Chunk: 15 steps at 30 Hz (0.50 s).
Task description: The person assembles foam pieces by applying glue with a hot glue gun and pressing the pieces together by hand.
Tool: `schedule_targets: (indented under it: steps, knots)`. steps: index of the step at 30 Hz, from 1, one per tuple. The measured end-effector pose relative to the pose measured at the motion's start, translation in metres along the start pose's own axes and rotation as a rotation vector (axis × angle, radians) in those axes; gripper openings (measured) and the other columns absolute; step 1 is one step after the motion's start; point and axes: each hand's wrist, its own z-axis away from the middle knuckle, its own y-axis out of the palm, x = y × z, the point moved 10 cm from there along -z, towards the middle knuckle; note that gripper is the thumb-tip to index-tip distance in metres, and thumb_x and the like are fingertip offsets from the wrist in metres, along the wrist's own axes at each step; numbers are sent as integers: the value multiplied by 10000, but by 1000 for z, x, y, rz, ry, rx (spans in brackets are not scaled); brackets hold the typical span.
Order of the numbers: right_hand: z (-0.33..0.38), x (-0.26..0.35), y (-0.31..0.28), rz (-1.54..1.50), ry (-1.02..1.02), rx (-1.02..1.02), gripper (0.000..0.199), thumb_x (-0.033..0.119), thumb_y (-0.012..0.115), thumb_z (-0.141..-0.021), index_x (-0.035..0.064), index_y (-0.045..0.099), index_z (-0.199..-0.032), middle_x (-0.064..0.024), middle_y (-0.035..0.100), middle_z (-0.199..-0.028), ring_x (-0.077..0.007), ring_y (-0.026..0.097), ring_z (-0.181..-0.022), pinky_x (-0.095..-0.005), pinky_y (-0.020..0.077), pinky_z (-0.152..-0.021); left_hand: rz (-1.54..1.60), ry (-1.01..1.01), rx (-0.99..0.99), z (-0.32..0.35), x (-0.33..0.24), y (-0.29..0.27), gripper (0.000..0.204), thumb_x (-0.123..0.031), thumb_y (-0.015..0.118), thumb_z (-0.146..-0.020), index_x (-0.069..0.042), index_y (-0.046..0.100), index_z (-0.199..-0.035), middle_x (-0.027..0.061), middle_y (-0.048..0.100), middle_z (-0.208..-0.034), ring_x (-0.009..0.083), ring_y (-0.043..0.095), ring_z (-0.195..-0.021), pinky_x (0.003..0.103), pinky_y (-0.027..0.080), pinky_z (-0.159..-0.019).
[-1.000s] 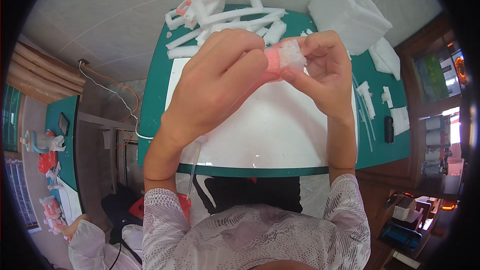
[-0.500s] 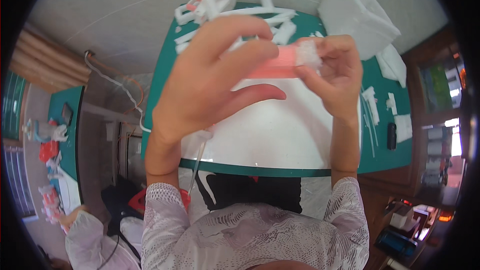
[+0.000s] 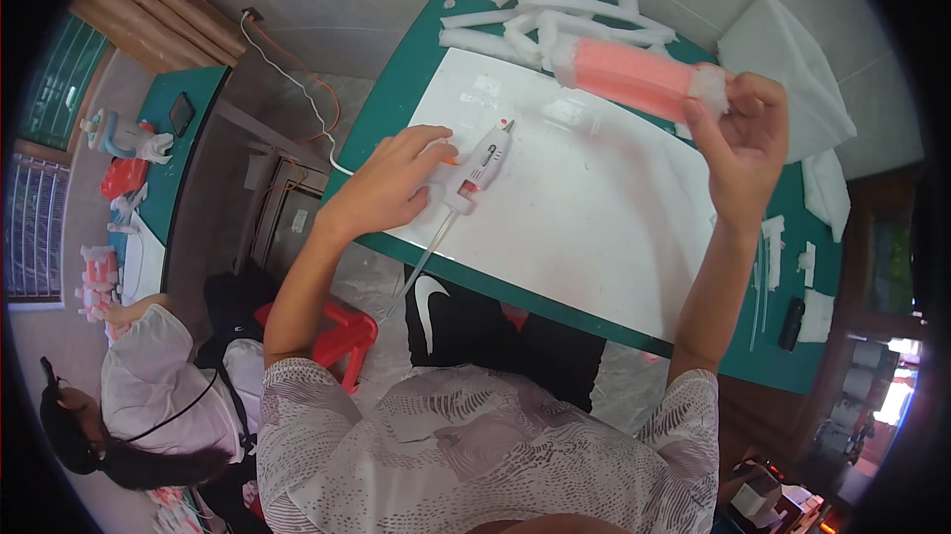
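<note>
Two hands busy: my right hand (image 3: 741,143) pinches pink foam block (image 3: 634,78) above white board (image 3: 594,207); left hand (image 3: 396,182) closing on glue gun (image 3: 480,165). Get full grip w/ nozzle aimed away, I'd say.

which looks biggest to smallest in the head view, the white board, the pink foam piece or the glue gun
1. white board, far the largest
2. pink foam piece
3. glue gun; the foam is held up nearer the camera, so these two are unsure
</note>
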Motion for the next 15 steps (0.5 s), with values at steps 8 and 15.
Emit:
schedule_targets:
  steps: [8, 15]
  knots:
    - [13, -1, 28, 26, -54, 94, 323, 6, 776, -778, 34, 566, -1021, -76, 635, -1033, -148, 616, -969, -280, 478, -938, -255, -147, 217, -6, 15, 40, 465, 13, 605, -706, -39, 546, -1164, 107, 559, -1222, 314, 540, -1107, 412, 420, -898]
    - [15, 1, 23, 148, -67, 91, 292, 95, 788, -779, 39, 589, -985, -69, 664, -1016, -159, 639, -926, -281, 501, -915, -178, -4, -190, 7, -3, 4, 304, -43, 646, -746, 6, 578, -1038, 138, 585, -1105, 345, 559, -958, 410, 455, -834]
